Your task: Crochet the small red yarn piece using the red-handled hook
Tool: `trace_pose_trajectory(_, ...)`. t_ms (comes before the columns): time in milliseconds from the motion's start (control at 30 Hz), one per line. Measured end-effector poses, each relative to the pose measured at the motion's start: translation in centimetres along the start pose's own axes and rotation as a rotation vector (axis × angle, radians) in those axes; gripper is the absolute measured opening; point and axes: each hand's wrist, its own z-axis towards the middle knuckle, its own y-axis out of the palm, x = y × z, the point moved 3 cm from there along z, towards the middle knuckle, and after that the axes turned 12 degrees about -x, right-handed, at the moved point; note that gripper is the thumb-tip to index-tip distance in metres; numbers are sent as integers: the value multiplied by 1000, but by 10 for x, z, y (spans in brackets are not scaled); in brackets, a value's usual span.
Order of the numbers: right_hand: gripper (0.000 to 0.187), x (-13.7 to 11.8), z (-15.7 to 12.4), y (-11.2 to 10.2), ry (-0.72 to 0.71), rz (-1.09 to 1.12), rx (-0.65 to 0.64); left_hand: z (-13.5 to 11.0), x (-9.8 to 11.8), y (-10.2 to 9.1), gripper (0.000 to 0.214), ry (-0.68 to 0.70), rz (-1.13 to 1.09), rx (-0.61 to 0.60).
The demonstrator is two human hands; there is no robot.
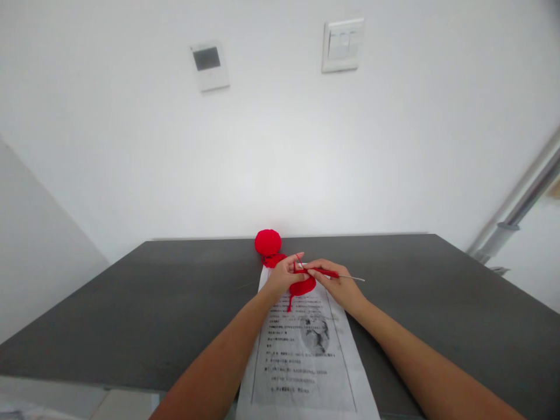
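Note:
Between my hands hangs a small red crocheted piece (303, 287), with a short yarn tail dangling below it. My left hand (286, 274) pinches the piece at its upper edge, a strand of red yarn running up over a raised finger. In my right hand (335, 280) is a crochet hook (328, 272) with a red grip and a thin metal shaft that sticks out to the right. The hook's tip meets the work near my left fingers; the exact stitch is too small to make out. Behind my left hand sits a red ball of yarn (268, 242), with more red yarn (273, 260) bunched in front.
A printed sheet (301, 373) with text and a grey picture lies under my hands on the dark grey table (175, 315). The table's far edge meets a white wall bearing a thermostat panel (210, 65) and a switch plate (343, 45). A metal pipe (525, 201) runs at the right.

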Motion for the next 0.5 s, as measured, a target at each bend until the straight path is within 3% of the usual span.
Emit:
trace_pose_trajectory(300,11,3,0,4,13,-19,-60,3,-10,-5,78,-36,70,32)
trace_pose_trajectory(500,13,1,-2,3,2,-48,-31,3,-9,-4,76,-34,91,-2)
